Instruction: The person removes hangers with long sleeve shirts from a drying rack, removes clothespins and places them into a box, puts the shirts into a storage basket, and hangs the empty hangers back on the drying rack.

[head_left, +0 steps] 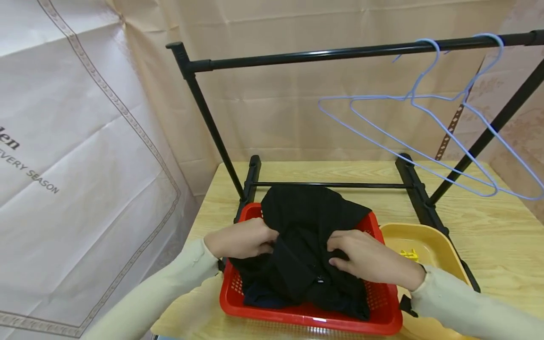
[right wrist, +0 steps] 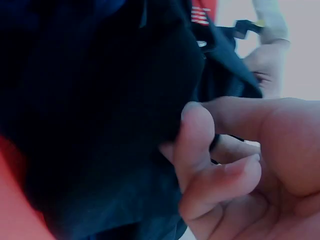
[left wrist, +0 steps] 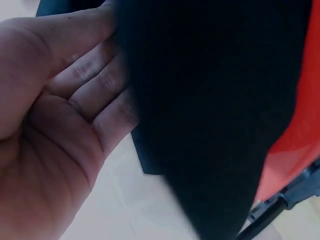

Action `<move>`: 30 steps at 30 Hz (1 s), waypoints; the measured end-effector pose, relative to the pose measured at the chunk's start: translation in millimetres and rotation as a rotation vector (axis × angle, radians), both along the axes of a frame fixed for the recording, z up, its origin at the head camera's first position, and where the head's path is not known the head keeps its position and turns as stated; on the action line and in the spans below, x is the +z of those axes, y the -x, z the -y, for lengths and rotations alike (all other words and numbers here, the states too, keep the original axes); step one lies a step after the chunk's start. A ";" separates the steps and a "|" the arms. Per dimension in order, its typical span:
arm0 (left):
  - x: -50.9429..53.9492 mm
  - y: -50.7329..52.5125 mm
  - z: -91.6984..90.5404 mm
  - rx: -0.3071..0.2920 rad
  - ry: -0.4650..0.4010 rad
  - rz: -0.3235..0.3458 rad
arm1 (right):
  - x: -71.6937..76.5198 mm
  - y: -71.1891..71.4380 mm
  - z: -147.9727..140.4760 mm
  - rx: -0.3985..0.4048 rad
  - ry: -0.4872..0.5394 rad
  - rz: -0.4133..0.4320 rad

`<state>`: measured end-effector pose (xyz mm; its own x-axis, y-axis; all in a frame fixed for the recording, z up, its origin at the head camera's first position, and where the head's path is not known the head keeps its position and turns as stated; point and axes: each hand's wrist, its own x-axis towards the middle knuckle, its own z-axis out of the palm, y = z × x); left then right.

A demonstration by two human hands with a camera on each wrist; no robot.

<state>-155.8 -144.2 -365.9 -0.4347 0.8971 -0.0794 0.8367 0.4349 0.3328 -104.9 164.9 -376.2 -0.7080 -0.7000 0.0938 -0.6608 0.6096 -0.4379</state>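
Note:
A black garment (head_left: 303,236) lies bunched in a red plastic basket (head_left: 314,322), its far part draped over the back rim. My left hand (head_left: 246,238) grips the garment on its left side. In the left wrist view the fingertips of that hand (left wrist: 65,95) disappear behind the dark cloth (left wrist: 210,100). On the opposite side my right hand (head_left: 367,255) pinches the fabric. Seen from the right wrist, its fingers are curled at the cloth's edge (right wrist: 125,135). Some navy cloth (head_left: 264,297) shows beneath, at the basket's front left.
Behind the basket stands a black garment rack (head_left: 306,55) on a wooden table (head_left: 501,245). Two blue hangers (head_left: 418,97) hang at the right of its bar. Right of the basket, a yellow tub (head_left: 429,236) holds small yellow clips (head_left: 409,255).

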 end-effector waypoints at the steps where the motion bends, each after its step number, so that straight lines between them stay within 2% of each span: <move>1: -2.6 -0.1 -4.0 -0.017 0.016 0.003 | -3.9 0.2 1.0 0.007 -0.020 0.026; 7: -16.7 -3.8 -20.4 -0.083 0.124 0.031 | -23.0 0.6 0.9 0.018 -0.073 0.123; 10: -21.2 -4.9 -24.0 -0.108 0.177 0.025 | -27.5 0.6 -2.2 0.043 -0.074 0.166; 12: -22.6 -3.7 -23.8 -0.102 0.205 0.050 | -27.0 0.6 -5.3 0.065 -0.066 0.197; 14: -21.1 -1.7 -21.7 -0.090 0.223 0.084 | -24.4 1.7 -10.0 0.082 -0.046 0.247; 17: -14.4 4.5 -14.0 -0.069 0.210 0.176 | -15.2 5.1 -18.6 0.104 0.006 0.321; 20: -5.5 14.5 -0.7 -0.050 0.147 0.241 | -1.5 9.5 -28.6 0.074 0.070 0.389; 22: 1.8 23.1 9.8 -0.036 0.093 0.248 | 8.1 14.0 -36.0 0.026 0.106 0.398; 24: 7.4 33.1 20.8 0.006 0.042 0.238 | 15.0 21.5 -44.0 -0.030 0.134 0.384; 26: 12.1 43.6 30.7 0.077 -0.009 0.236 | 18.6 30.5 -52.7 -0.085 0.169 0.374; 30: 9.5 66.6 49.3 0.274 -0.129 0.238 | 16.2 49.1 -66.9 -0.235 0.241 0.388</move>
